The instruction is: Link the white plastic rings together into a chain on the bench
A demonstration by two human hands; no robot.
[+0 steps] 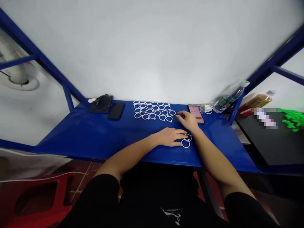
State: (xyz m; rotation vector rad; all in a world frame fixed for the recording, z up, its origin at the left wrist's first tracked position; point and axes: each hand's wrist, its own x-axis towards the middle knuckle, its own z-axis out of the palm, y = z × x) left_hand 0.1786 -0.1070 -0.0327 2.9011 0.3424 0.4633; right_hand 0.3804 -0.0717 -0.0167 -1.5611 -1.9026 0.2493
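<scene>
small white rings (pixel 186 142) lie flat, touching each other; a ring grid (pixel 153 110) lies flat behind.

Plain white wall (pixel 152 47) behind, evenly lit, brighter patch near centre. Glossy blue counter (pixel 78 136) set against wall, faint sheen on top. Blue frame bars (pixel 38 55) slanting up at left; matching bars (pixel 273 60) at right. White pipe (pixel 15 74) on wall beyond left bars. Black counter (pixel 273 145) adjoining at right. Dark red tiled floor (pixel 82 172) below, white cable (pixel 35 179) lying across. Red stool (pixel 33 199) at lower left, under counter edge.
</scene>
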